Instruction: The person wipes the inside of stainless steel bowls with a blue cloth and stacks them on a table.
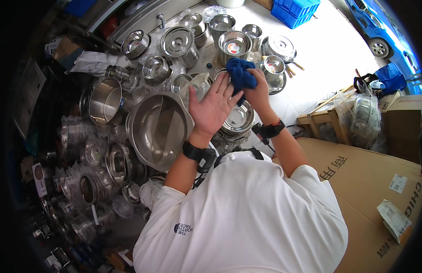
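A crumpled blue cloth [241, 73] is bunched in my right hand [258, 89], which grips it from the right side. My left hand [212, 104] is held palm up with the fingers spread, its fingertips beside the cloth; whether they touch it I cannot tell. Below both hands lies a stack of shiny stainless steel basins [239, 119]. To the left of my left hand, a large divided steel hot pot pan [159, 131] shows its curved partition. Just beyond the cloth stands a steel pot [234, 45] with a colourful sticker inside.
Several steel pots surround my hands, with a lidded stack [178, 42] and a deep pot [105, 101] at left. A large cardboard box [361, 181] lies at right, near a wooden frame [325, 124]. Blue plastic crates [295, 13] stand far off; a blue car [384, 30] is at upper right.
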A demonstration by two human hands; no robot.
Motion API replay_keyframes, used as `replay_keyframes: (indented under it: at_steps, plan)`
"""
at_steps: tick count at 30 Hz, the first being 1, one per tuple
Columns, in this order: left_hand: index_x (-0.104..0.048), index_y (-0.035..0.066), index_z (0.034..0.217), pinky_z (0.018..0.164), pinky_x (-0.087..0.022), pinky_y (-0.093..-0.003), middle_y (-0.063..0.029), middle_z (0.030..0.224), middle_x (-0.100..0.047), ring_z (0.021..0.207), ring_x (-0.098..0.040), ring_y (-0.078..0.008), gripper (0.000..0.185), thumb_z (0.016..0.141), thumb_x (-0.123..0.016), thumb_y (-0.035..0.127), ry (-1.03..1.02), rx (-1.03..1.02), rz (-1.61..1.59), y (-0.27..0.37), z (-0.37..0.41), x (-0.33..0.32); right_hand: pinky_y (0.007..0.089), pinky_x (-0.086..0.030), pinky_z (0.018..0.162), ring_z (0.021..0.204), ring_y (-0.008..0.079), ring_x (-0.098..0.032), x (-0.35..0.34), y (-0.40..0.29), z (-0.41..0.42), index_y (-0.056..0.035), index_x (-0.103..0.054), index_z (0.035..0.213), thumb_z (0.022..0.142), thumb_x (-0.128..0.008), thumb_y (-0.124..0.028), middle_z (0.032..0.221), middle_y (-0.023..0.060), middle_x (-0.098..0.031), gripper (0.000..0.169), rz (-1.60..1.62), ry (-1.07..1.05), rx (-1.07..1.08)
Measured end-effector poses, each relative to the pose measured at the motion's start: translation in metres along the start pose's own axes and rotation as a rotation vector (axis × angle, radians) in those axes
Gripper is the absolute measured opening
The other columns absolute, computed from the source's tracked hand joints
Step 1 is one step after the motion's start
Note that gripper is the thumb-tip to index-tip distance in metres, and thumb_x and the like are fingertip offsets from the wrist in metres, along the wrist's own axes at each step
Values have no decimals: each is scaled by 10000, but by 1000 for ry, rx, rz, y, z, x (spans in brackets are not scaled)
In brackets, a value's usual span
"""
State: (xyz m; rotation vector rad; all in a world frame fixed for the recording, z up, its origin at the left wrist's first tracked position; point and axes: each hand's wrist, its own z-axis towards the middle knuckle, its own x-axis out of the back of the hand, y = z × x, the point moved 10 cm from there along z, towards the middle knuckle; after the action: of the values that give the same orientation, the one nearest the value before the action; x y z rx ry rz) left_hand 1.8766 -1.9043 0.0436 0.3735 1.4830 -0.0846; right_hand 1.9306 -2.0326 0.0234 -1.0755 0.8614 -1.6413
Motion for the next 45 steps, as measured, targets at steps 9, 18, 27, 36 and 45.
replay_keyframes:
  at_steps: [9, 18, 27, 36, 45]
  plan:
    - [-242, -36, 1436, 1151, -172, -430, -175, 1515, -228, 1389, -245, -304, 966, 850, -347, 725, -5, -49, 15, 30, -9, -1, 347, -427, 929, 1049, 274, -561, 10, -24, -27, -17, -568, 1112, 603, -765, -21, 1083, 142, -562, 547, 228, -36, -71]
    - [-207, 0, 1461, 1136, -201, -448, -144, 1507, -255, 1384, -254, -285, 967, 846, -356, 730, -30, 65, 6, 46, -31, 12, 385, -453, 903, 1050, 380, -552, -29, -36, -14, -72, -619, 1066, 640, -711, -38, 1107, 183, -558, 437, -210, -63, 6]
    - [-83, 136, 1512, 1111, -170, -562, -52, 1579, -60, 1443, -84, -250, 923, 851, -394, 699, -161, -86, 322, 79, -44, 4, 382, -444, 905, 1051, 352, -551, -52, -75, -34, -38, -583, 1109, 622, -774, -83, 1080, 160, -562, 526, -244, -194, 103]
    - [-51, 137, 1513, 1092, -184, -605, -69, 1581, 10, 1453, -16, -267, 935, 852, -409, 693, -255, -313, 638, 92, -18, -11, 371, -461, 891, 1021, 330, -590, -42, 15, 19, -59, -614, 1118, 693, -729, -92, 1070, 154, -594, 442, -310, -184, -145]
    - [-39, 119, 1512, 1096, -240, -515, -84, 1581, 20, 1453, -20, -276, 1014, 811, -461, 717, -139, -248, 808, 49, 100, 17, 330, -366, 1020, 1213, 237, -447, -30, 39, 84, -42, -471, 1320, 753, -771, -289, 1288, 126, -433, 687, 190, -636, -257]
